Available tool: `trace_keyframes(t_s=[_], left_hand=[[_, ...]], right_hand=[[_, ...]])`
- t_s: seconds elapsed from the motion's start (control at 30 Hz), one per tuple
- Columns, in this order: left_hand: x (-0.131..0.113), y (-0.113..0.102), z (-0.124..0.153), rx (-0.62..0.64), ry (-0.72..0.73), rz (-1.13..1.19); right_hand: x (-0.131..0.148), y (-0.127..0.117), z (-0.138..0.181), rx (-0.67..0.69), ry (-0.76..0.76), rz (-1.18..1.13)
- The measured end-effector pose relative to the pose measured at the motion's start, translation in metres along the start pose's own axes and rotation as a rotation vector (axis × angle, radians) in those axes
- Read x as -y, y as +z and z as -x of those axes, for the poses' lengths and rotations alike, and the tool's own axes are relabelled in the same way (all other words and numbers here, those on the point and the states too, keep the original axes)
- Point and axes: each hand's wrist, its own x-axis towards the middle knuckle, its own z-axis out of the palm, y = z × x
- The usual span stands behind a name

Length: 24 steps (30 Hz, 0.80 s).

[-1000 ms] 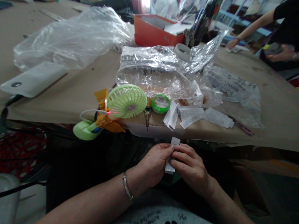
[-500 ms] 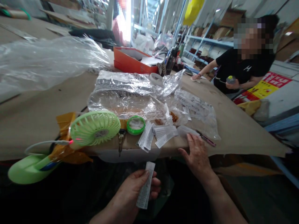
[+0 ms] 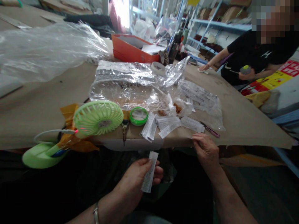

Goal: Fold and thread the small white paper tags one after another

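Label strip pinched in left hand (below table edge); right hand touching edge.

The left hand is held low and close to the body, palm turned inward, its fingers curled with the thumb pressed toward them in a pinch. The right hand reaches further forward, palm down, fingers loosely bent, gripping nothing. The left forearm and right forearm are bare.

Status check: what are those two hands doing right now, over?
Left hand pinches paper strip. Right hand open at table edge, near loose strips. Nothing in between.
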Motion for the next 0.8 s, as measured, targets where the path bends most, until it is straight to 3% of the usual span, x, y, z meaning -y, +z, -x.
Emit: trace_keyframes(t_s=[0.13,0.3,0.47,0.8], left_hand=[[-0.007,0.008,0.007,0.019,0.004,0.019],[-0.007,0.003,0.008,0.137,0.091,0.169],[-0.006,-0.007,0.01,0.134,0.121,0.226],[-0.005,-0.01,0.011,0.172,0.104,0.23]], right_hand=[[0.052,0.014,0.007,-0.205,0.046,-0.299],[0.115,0.045,0.023,0.072,-0.26,-0.463],[0.118,0.06,0.033,0.153,-0.359,-0.483],[0.119,0.051,0.026,0.207,-0.384,-0.445]])
